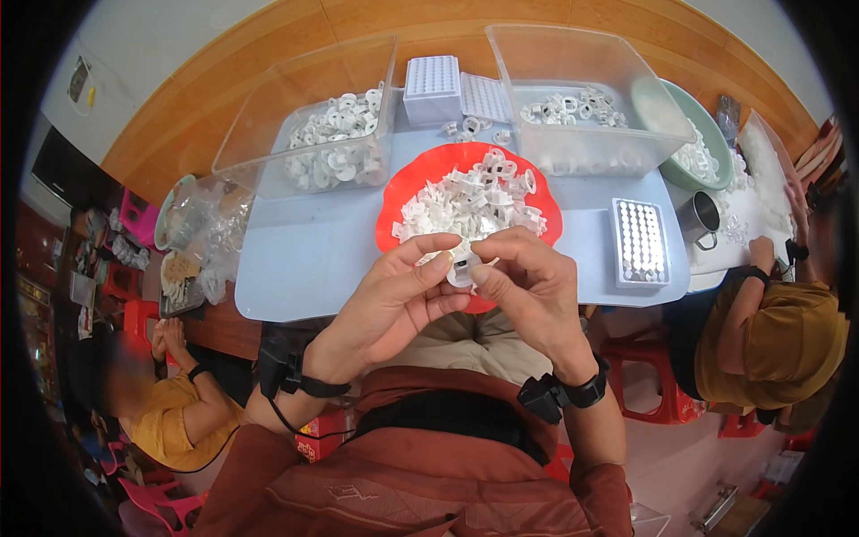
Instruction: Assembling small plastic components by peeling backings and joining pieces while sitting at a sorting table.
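Between my two hands, just over the near rim of a red scalloped bowl (391, 208), is a small round white plastic part (460, 271) with a dark spot in it. My left hand (403, 285) pinches it from the left between thumb and forefinger. From the right, the thumb and forefinger of my right hand (530, 285) close on its edge. A heap of loose white plastic pieces (470, 201) fills the bowl behind my fingers. Whether a second small piece sits in my fingertips I cannot make out.
Two clear bins (259, 161) (591, 54) of white parts stand at the back. Between them is a stacked white tray (432, 89). A tray of silvery discs (641, 242), a metal mug (700, 217) and a green basin (667, 98) are at right. People sit on both sides.
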The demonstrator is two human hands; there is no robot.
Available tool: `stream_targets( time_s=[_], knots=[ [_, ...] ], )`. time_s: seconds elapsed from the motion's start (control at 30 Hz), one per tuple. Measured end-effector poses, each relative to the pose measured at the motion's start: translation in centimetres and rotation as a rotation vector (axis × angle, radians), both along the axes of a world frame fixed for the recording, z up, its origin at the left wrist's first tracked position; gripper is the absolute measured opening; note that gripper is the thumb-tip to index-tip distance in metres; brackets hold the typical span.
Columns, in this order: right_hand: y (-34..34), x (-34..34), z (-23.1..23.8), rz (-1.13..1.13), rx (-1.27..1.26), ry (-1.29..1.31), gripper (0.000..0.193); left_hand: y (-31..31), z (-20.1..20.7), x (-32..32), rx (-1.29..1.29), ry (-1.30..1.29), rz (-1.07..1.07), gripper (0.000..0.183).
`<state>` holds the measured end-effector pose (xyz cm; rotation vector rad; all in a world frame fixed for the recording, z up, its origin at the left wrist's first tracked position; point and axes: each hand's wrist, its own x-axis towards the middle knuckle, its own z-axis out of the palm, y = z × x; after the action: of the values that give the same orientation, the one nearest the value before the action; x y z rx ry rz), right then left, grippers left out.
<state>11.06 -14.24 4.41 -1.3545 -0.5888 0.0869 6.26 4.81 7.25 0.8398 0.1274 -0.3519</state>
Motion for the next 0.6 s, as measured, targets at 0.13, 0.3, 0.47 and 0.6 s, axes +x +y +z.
stream_targets(
  time_s=[0.13,0.3,0.47,0.6],
  knots=[
    [0.0,-0.7,0.5,0.025,0.013,0.081,0.033,0.1,-0.3,-0.2,0.003,-0.006,0.004,0.031],
    [0.1,-0.7,-0.2,-0.032,-0.067,-0.09,0.043,0.1,-0.4,-0.3,-0.006,-0.009,-0.01,0.028],
    [0.1,-0.8,-0.3,-0.046,-0.078,-0.112,0.042,0.3,-1.0,-0.4,-0.012,-0.045,-0.014,0.027],
    [0.2,-0.9,-0.2,-0.069,-0.095,-0.139,0.041,0.2,-0.9,-0.6,-0.011,-0.045,-0.005,0.026]
  ],
)
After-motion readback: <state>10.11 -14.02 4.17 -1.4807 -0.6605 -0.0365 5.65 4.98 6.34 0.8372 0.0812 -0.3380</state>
